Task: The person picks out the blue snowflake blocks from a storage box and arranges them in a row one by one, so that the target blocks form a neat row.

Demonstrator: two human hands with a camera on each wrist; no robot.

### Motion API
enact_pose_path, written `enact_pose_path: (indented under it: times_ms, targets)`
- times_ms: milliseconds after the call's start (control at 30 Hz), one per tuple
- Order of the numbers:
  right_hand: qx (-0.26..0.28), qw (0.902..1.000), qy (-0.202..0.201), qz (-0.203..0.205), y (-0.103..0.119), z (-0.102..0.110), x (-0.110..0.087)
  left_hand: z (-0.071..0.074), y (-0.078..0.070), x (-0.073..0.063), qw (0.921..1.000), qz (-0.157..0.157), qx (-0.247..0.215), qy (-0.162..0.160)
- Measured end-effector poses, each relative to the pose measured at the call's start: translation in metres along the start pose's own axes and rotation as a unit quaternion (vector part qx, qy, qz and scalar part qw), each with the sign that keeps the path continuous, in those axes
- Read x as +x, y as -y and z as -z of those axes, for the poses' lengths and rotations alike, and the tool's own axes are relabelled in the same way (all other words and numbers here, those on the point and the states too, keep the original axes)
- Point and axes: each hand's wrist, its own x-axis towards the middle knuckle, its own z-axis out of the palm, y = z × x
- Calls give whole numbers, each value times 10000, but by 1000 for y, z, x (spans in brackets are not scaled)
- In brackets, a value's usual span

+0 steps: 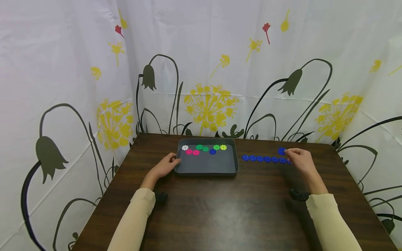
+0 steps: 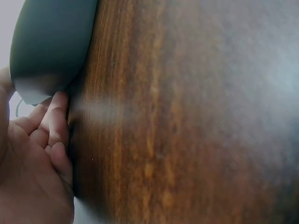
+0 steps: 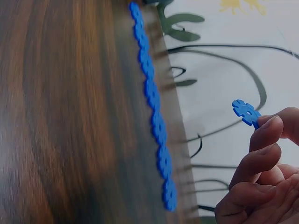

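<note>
My right hand [image 1: 300, 160] pinches a blue notched plastic disc [image 3: 246, 112] between thumb and forefinger, held up off the table. Close by on the wood lies a row of several blue notched discs [image 1: 267, 159], edge to edge; the hand hides part of its right end in the head view. At the left side of a dark grey tray [image 1: 207, 168], my left hand [image 1: 165, 165] grips the wall, thumb at the rim and fingers low on the outside. Inside the tray are a white disc [image 1: 185, 147], pink, green and yellow ones, and one blue disc [image 1: 212, 152].
The brown wooden table [image 1: 220, 209] reaches back to a white curtain [image 1: 194, 45] printed with flowers. A dark wrist strap [image 1: 299, 195] is on the right wrist. To the right of the tray runs the blue row, near the table's far edge.
</note>
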Motion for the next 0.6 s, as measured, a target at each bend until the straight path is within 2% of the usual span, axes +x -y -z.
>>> enact_pose_path:
  times_ms: [400, 600]
  targets:
    - [-18, 9994, -310, -154, -19, 24, -2, 2, -2, -1, 10000, 21, 19, 65]
    - [-255, 9983, -352, -381, -27, 34, -1, 2, -3, -2, 10000, 26, 42, 47]
